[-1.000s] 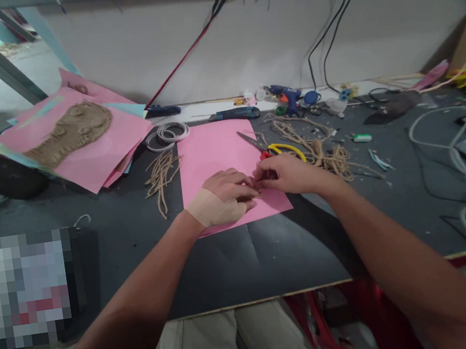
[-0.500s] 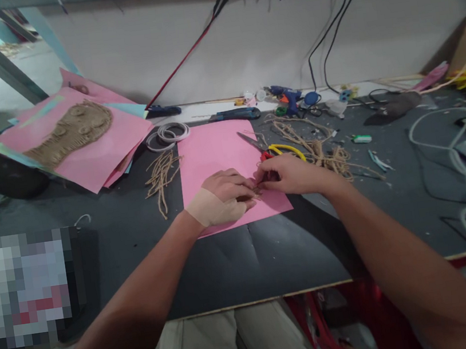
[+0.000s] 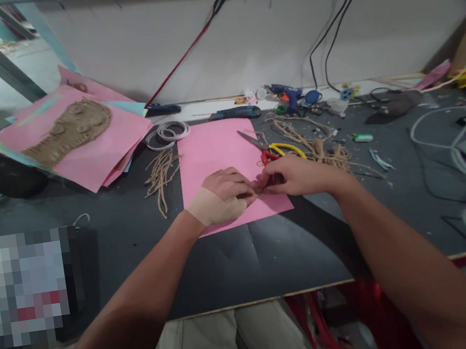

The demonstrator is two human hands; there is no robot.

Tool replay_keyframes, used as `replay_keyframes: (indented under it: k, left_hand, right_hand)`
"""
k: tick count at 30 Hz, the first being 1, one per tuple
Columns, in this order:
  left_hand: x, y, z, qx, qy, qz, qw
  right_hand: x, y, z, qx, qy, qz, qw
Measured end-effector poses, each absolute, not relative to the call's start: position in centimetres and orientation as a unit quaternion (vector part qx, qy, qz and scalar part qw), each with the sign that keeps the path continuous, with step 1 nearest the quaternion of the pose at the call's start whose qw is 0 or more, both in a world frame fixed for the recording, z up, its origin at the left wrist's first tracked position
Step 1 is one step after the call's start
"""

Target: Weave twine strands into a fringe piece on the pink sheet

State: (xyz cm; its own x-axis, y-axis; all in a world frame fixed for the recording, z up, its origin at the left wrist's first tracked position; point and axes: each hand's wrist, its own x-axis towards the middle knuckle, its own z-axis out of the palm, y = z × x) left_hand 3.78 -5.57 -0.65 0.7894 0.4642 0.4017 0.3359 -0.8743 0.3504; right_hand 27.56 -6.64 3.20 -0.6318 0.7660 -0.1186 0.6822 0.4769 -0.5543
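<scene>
My left hand [image 3: 227,194], with a beige tape wrap round its palm, rests over the pink sheet [image 3: 216,148], fingers closed. My right hand [image 3: 288,177] meets it fingertip to fingertip, also closed in a pinch. Between the fingertips shows a small brown piece of twine [image 3: 257,189], mostly hidden. Just beyond my right hand lie the scissors [image 3: 278,149], with red and yellow handles, blades over the sheet's right edge. Cut lengths of twine [image 3: 161,179] lie left of the sheet. A tangled bundle of twine [image 3: 330,155] sits behind my right wrist.
At the back left, a twine-covered shape [image 3: 75,130] lies on stacked pink and blue sheets. White rings [image 3: 173,132], a blue utility knife [image 3: 235,114] and a blue glue gun [image 3: 289,97] line the back. A pale cable [image 3: 455,149] loops at right.
My right hand has shifted slightly, its fingers drawing closer round the small piece at my left fingertips. My left hand stays nearly in place.
</scene>
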Motion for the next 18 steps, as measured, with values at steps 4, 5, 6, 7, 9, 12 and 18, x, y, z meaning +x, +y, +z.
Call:
replay_keyframes:
  k: [4,5,6,7,9,12,18]
  left_hand:
    - [3.78,-5.55,-0.77,0.938,0.219,0.233,0.131]
    - [3.79,-5.58,-0.75,0.939,0.221,0.23,0.131]
    - [3.8,-5.62,-0.71,0.939,0.222,0.227,0.132]
    - [3.81,-5.67,-0.66,0.939,0.223,0.225,0.132]
    - [3.85,-5.76,-0.55,0.94,0.223,0.222,0.136]
    - [3.9,-5.82,-0.46,0.938,0.219,0.225,0.148]
    - [3.83,-5.61,-0.64,0.932,0.215,0.241,0.163]
  right_hand:
    - [27.59,-6.74,3.36,-0.42,-0.847,0.319,0.066]
    - [27.61,-6.78,3.44,-0.42,-0.845,0.324,0.064]
    - [27.63,-6.82,3.52,-0.421,-0.844,0.327,0.061]
    - [27.65,-6.85,3.61,-0.422,-0.844,0.328,0.057]
    - [27.67,-6.9,3.74,-0.426,-0.846,0.317,0.048]
    - [27.54,-6.89,3.73,-0.446,-0.851,0.269,0.07]
    - [26.88,-6.79,3.03,-0.474,-0.845,0.223,0.109]
